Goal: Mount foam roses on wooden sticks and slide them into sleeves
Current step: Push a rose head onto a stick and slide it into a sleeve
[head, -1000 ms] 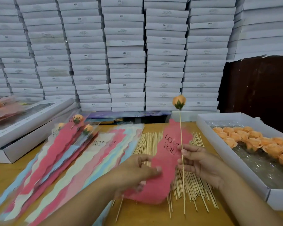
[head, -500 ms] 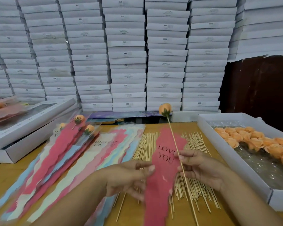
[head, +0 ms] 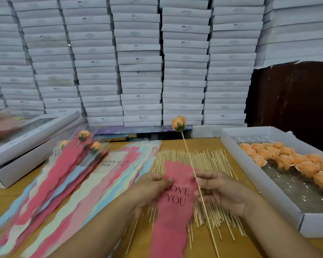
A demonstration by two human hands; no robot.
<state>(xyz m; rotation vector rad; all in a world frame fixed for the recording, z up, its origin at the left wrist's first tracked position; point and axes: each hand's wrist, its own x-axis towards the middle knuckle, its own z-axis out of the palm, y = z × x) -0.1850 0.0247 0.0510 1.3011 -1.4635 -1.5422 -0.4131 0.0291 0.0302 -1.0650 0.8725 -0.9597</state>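
My left hand (head: 151, 190) pinches the upper left edge of a pink wavy-edged paper sleeve printed "LOVE YOU" (head: 173, 207), fingers (head: 164, 180) curled onto it with the thumb side hidden beneath. My right hand (head: 220, 192) pinches a thin wooden stick (head: 189, 161) between thumb and fingertips, at the sleeve's right edge. The stick tilts up and away from my right fingers to an orange foam rose with a green base (head: 178, 123) on its tip, and its lower end runs down past my wrist, beside the sleeve. Whether the stick has entered the sleeve I cannot tell.

Under both hands a spread bundle of bare wooden sticks (head: 209, 161) lies on the wooden tabletop (head: 175, 144). Left of my left fingers fans a row of flat sleeves in pink, blue and cream (head: 93, 183), and beyond them lie three finished sleeved roses (head: 84, 144). Right of my right fingers stands a white tray of loose orange foam roses (head: 287, 159). Stacked white boxes (head: 138, 62) fill the wall beyond my fingers.
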